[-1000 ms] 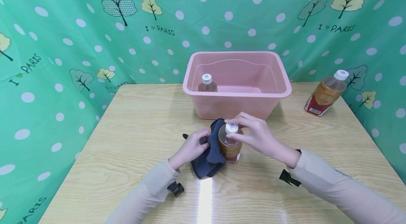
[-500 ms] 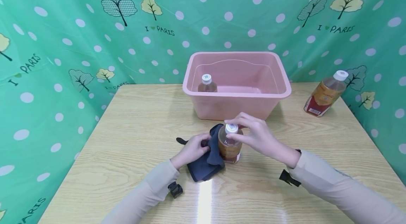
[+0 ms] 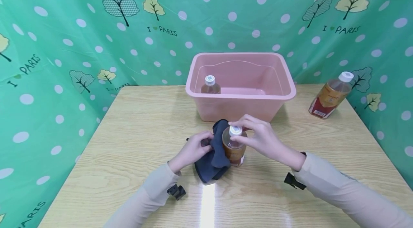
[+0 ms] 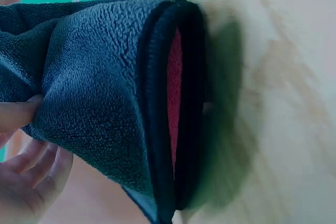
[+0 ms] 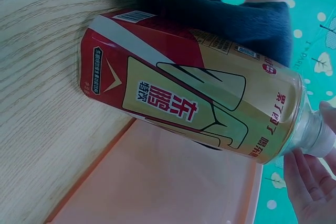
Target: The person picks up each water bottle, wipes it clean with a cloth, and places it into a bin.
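Observation:
A plastic drink bottle [image 3: 234, 153] with a white cap and a red and gold label stands upright on the table before the pink bin. My right hand [image 3: 265, 137] pinches it at the cap and neck between thumb and fingers. Against the bottle's left side lies a dark blue cleaning cloth [image 3: 209, 165], gripped by my left hand [image 3: 193, 149]. The left wrist view shows thumb and fingers pinching the folded cloth [image 4: 100, 82], and a strip of red inside its fold. In the right wrist view the cloth touches the bottle [image 5: 178, 87] along its side.
Behind the hands stands the pink bin [image 3: 238, 109], with one capped bottle [image 3: 211, 88] inside at its left. Another bottle [image 3: 330, 97] stands at the table's back right. A green dotted curtain [image 3: 193, 13] hangs behind the wooden table [image 3: 129, 142].
My left hand first drew the cloth down along the bottle's side, then moved it back up away from me. The right hand and the bottle stayed in place.

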{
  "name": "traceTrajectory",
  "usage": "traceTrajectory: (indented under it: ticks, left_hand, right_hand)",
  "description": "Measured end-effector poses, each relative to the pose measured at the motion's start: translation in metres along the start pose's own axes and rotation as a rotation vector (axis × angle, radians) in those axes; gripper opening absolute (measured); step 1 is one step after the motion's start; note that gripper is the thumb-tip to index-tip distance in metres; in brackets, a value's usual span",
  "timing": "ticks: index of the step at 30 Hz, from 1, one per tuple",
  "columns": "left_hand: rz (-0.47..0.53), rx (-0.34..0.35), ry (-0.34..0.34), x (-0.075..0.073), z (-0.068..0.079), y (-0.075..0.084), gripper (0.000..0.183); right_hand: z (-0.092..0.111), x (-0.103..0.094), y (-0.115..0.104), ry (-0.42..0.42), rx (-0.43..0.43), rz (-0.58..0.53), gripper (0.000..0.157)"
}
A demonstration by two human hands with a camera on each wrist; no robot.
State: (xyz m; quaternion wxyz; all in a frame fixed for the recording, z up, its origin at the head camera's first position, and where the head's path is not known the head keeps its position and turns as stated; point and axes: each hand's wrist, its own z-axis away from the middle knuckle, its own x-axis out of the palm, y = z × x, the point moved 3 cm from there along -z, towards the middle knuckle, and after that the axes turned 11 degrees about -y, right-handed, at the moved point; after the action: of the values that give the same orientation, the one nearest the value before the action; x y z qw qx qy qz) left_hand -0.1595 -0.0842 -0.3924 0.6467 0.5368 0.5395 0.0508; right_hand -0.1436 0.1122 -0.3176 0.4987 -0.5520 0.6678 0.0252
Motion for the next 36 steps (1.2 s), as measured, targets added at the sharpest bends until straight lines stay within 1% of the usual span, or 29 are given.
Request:
traceTrajectory:
  ticks: [10,18,23,29,36]
  left_hand:
    - [0.028,0.023,0.030,-0.014,-0.001,0.019,0.018]
    - [0.041,0.030,0.043,-0.015,-0.002,0.022,0.018]
    - [0.026,0.049,0.044,-0.011,-0.002,0.019,0.018]
    - [0.019,0.018,0.029,-0.003,-0.002,0.010,0.018]
    - [-0.010,0.010,0.015,0.006,-0.003,-0.002,0.020]
  right_hand:
    - [0.000,0.000,0.001,-0.001,-0.006,0.020,0.037]
    - [0.001,0.001,0.003,0.001,-0.004,0.029,0.036]
    - [0.000,0.001,0.002,0.004,-0.008,0.022,0.036]
    - [0.000,0.001,0.002,0.001,-0.012,0.009,0.036]
    - [0.001,0.001,0.001,0.001,-0.005,0.006,0.035]
